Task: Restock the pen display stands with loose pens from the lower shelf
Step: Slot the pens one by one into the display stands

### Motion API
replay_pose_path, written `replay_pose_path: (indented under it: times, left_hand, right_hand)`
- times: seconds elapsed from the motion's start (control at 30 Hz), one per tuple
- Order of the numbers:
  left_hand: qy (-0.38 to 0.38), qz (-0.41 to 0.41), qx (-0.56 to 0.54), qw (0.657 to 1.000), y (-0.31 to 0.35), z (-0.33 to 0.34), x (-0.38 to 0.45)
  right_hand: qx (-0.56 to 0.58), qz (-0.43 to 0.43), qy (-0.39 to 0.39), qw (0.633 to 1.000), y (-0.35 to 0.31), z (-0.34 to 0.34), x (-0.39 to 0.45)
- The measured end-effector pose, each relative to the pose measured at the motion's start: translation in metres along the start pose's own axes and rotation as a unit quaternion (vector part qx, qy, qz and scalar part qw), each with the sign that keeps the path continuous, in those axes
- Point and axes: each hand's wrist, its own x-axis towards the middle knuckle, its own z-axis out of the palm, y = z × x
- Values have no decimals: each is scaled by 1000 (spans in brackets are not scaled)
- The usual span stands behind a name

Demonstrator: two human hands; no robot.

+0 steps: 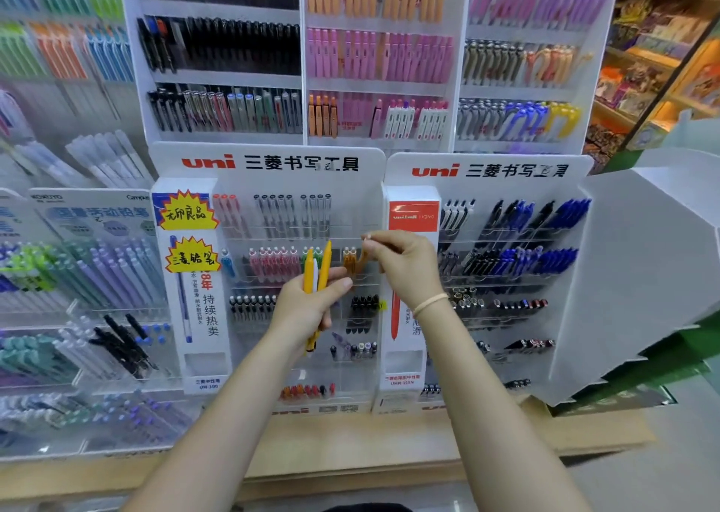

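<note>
Your left hand (311, 305) grips a bunch of yellow pens (317, 274) just before the uni display stand (269, 168); your right hand (405, 266) pinches an orange pen (360, 260) at the stand's second row.

Two hands (307, 305), two uni stands (269, 277).

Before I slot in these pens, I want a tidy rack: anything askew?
Yes. On the left uni stand, one purple pen in a lower row lies tilted across its slot, while neighbouring pens stand upright. The orange pen at the right hand also leans.
</note>
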Motion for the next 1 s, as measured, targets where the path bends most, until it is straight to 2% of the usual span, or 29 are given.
replay_pose_path:
  times: [0.2,0.4,0.5,0.6,0.8,1.0]
  left_hand:
    - [-25,-14,-20,999,-9,-10,-1]
    - [-136,-35,-66,988,-8,-16,-8]
    - [-185,-63,-94,976,-5,-19,-14]
    - [-236,-94,-106,961,-5,-21,-22]
    - [-267,-179,-192,927,-8,-27,-35]
    - [-263,-204,-182,925,-17,-20,-46]
  right_hand:
    - [-81,24,-5,996,11,15,1]
    - [-126,38,-42,990,1,8,-8]
    - [-28,56,-45,997,-17,1,-24]
    - [83,124,-137,979,-26,2,-39]
    - [94,151,-202,963,-12,3,-50]
    - [110,165,-293,935,3,8,-60]
